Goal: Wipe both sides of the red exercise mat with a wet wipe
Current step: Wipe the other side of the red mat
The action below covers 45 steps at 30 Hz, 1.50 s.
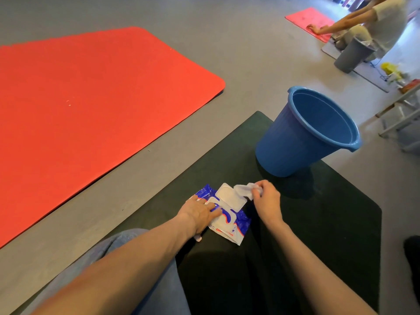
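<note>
Red exercise mat (91, 110) flat on grey floor, apart from hands | left hand (200, 212) flat, pressing wipe pack (236, 221), lid flipped up | right hand (266, 201) pinching wet wipe (244, 189) at pack's opening | blue bucket (302, 142) on dark mat (318, 223), nothing visible inside

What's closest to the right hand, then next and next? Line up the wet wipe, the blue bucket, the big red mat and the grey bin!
From the right hand, in the head view:
1. wet wipe: pinched in its fingers, above the pack.
2. blue bucket: just beyond the hand, on the dark mat.
3. big red mat: off to the left on the floor.
4. grey bin: far back on the right.
</note>
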Each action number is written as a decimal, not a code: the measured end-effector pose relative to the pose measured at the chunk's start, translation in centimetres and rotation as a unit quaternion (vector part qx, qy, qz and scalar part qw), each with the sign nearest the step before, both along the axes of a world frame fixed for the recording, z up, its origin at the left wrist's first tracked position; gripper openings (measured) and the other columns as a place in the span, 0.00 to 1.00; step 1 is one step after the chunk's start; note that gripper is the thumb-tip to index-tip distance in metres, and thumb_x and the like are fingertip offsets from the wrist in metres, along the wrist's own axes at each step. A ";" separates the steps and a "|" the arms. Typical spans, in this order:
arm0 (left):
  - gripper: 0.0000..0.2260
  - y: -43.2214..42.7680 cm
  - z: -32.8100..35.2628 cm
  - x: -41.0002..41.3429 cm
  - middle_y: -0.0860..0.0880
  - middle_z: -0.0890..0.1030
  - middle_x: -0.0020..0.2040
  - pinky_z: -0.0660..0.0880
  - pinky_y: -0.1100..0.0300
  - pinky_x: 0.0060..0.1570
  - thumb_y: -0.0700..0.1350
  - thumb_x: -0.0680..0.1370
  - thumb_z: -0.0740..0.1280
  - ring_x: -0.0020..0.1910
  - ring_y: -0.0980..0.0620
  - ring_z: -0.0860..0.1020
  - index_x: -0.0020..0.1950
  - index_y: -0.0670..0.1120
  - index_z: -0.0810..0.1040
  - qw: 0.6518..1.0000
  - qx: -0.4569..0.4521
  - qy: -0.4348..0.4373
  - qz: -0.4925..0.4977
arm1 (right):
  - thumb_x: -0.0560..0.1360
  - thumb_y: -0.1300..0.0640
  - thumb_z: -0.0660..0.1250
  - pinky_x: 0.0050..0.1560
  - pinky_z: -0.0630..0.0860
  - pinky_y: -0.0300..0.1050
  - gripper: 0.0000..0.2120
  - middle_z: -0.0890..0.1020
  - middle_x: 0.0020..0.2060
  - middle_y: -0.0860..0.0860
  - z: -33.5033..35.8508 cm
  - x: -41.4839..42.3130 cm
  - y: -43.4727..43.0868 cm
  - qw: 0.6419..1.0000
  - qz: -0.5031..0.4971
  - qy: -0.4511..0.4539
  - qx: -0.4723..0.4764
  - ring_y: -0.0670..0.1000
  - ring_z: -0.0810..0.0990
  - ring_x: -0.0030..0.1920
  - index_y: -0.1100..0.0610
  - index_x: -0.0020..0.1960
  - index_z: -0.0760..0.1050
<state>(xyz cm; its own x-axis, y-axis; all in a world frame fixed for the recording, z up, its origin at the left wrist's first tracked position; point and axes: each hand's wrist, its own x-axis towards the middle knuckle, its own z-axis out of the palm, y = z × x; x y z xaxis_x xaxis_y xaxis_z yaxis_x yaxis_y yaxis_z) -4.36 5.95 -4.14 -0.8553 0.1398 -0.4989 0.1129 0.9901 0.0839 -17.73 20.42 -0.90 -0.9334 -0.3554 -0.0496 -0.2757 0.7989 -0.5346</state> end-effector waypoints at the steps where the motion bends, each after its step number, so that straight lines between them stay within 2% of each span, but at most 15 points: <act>1: 0.39 0.1 -0.1 -0.2 0.46 0.56 0.77 0.57 0.47 0.72 0.51 0.75 0.71 0.74 0.43 0.58 0.79 0.51 0.50 1.000 -0.009 0.003 -0.006 | 0.78 0.59 0.61 0.35 0.65 0.29 0.06 0.77 0.49 0.53 0.2 -0.6 -0.2 1.000 -0.019 0.008 -0.010 0.43 0.74 0.43 0.58 0.54 0.73; 4: 0.37 0.3 -0.3 -0.3 0.46 0.57 0.76 0.60 0.48 0.70 0.50 0.75 0.71 0.73 0.43 0.60 0.78 0.49 0.55 1.000 -0.016 0.020 -0.011 | 0.78 0.61 0.61 0.40 0.70 0.34 0.08 0.77 0.51 0.54 0.4 -1.8 -1.1 0.998 -0.063 -0.002 -0.013 0.46 0.74 0.48 0.58 0.57 0.72; 7: 0.36 -0.3 -0.7 0.1 0.46 0.54 0.77 0.59 0.47 0.72 0.47 0.76 0.70 0.74 0.43 0.57 0.78 0.52 0.52 0.999 -0.003 0.027 -0.029 | 0.79 0.62 0.61 0.45 0.70 0.39 0.10 0.77 0.53 0.54 -0.3 -2.4 -1.4 0.998 -0.040 -0.041 0.029 0.46 0.72 0.49 0.59 0.59 0.73; 10: 0.36 -1.2 -0.9 0.6 0.46 0.53 0.78 0.53 0.45 0.73 0.48 0.78 0.67 0.75 0.42 0.54 0.78 0.55 0.48 0.998 0.025 0.031 -0.048 | 0.78 0.60 0.61 0.45 0.69 0.38 0.10 0.79 0.52 0.54 -0.6 -2.4 -1.6 0.992 0.011 -0.110 0.061 0.46 0.74 0.49 0.58 0.58 0.75; 12: 0.35 -1.3 -1.1 0.9 0.47 0.54 0.78 0.50 0.45 0.74 0.49 0.79 0.65 0.76 0.42 0.54 0.79 0.54 0.45 0.998 0.028 0.033 -0.036 | 0.78 0.59 0.62 0.40 0.69 0.35 0.10 0.79 0.52 0.53 -0.7 -2.1 -1.5 0.985 0.047 -0.145 0.076 0.46 0.75 0.48 0.57 0.58 0.76; 16: 0.35 -0.2 -1.1 0.6 0.48 0.55 0.77 0.50 0.41 0.73 0.49 0.77 0.69 0.75 0.41 0.54 0.78 0.53 0.52 0.999 0.003 0.024 -0.021 | 0.78 0.59 0.63 0.40 0.71 0.34 0.11 0.79 0.53 0.52 -1.1 -1.0 -1.6 0.973 0.088 -0.180 0.118 0.47 0.77 0.50 0.55 0.59 0.75; 20: 0.34 -0.4 -0.1 0.6 0.46 0.53 0.77 0.49 0.42 0.73 0.51 0.77 0.68 0.74 0.39 0.55 0.78 0.57 0.52 0.999 0.005 0.031 -0.016 | 0.77 0.60 0.63 0.43 0.72 0.36 0.10 0.78 0.50 0.51 -1.0 0.3 -1.9 0.974 0.086 -0.181 0.101 0.46 0.77 0.48 0.55 0.58 0.75; 23: 0.25 -1.2 0.9 1.0 0.47 0.62 0.73 0.53 0.47 0.74 0.47 0.78 0.66 0.72 0.44 0.63 0.74 0.54 0.62 0.994 0.034 0.104 0.024 | 0.76 0.57 0.66 0.45 0.75 0.37 0.06 0.79 0.49 0.49 -1.8 2.0 -1.8 0.965 0.114 -0.203 0.117 0.44 0.77 0.48 0.53 0.52 0.75; 26: 0.22 -2.0 1.4 1.5 0.49 0.66 0.71 0.56 0.48 0.72 0.46 0.79 0.66 0.70 0.47 0.65 0.72 0.51 0.65 0.990 0.017 0.131 0.054 | 0.75 0.56 0.68 0.46 0.74 0.35 0.06 0.77 0.49 0.48 -2.6 4.0 -2.0 0.960 0.146 -0.185 0.148 0.44 0.76 0.48 0.54 0.50 0.74; 29: 0.21 -2.1 1.0 2.1 0.49 0.66 0.73 0.52 0.45 0.73 0.46 0.80 0.62 0.73 0.47 0.62 0.74 0.51 0.64 0.998 0.000 0.046 0.040 | 0.74 0.57 0.69 0.44 0.71 0.33 0.07 0.75 0.49 0.48 -2.9 5.4 -2.7 0.957 0.179 -0.161 0.164 0.44 0.75 0.48 0.54 0.50 0.75; 31: 0.21 -2.0 1.0 2.0 0.49 0.65 0.74 0.51 0.44 0.73 0.46 0.81 0.60 0.74 0.47 0.60 0.75 0.50 0.64 0.999 -0.010 0.012 0.031 | 0.74 0.58 0.69 0.49 0.75 0.37 0.07 0.76 0.49 0.48 -3.3 6.0 -3.1 0.952 0.196 -0.153 0.178 0.45 0.76 0.49 0.55 0.51 0.76; 33: 0.22 -1.8 0.9 1.8 0.49 0.65 0.74 0.50 0.42 0.73 0.46 0.81 0.60 0.75 0.46 0.59 0.75 0.51 0.62 0.999 -0.023 0.004 0.024 | 0.74 0.58 0.69 0.52 0.76 0.39 0.09 0.78 0.52 0.51 -3.9 6.6 -3.4 0.955 0.178 -0.147 0.189 0.47 0.78 0.53 0.56 0.54 0.76; 38: 0.24 -2.0 0.8 2.3 0.50 0.58 0.77 0.44 0.42 0.73 0.47 0.82 0.58 0.77 0.47 0.55 0.77 0.52 0.57 0.999 -0.043 -0.007 0.012 | 0.75 0.58 0.67 0.49 0.75 0.38 0.14 0.78 0.56 0.52 -4.7 7.4 -3.6 0.966 0.134 -0.127 0.180 0.49 0.78 0.56 0.57 0.61 0.73; 41: 0.24 -2.8 2.5 2.3 0.50 0.57 0.78 0.46 0.44 0.74 0.47 0.81 0.60 0.76 0.47 0.56 0.77 0.54 0.58 0.995 0.012 0.041 0.087 | 0.75 0.59 0.67 0.53 0.77 0.41 0.12 0.79 0.53 0.52 -3.8 6.9 -4.1 0.974 0.113 -0.108 0.166 0.48 0.78 0.52 0.57 0.58 0.75; 45: 0.20 -7.1 5.3 3.6 0.48 0.69 0.71 0.59 0.47 0.71 0.43 0.80 0.61 0.70 0.47 0.66 0.72 0.52 0.67 0.969 0.042 0.063 0.237 | 0.78 0.57 0.62 0.50 0.77 0.42 0.09 0.79 0.50 0.51 -0.6 6.8 -7.0 0.992 0.093 -0.071 0.038 0.46 0.78 0.49 0.56 0.57 0.73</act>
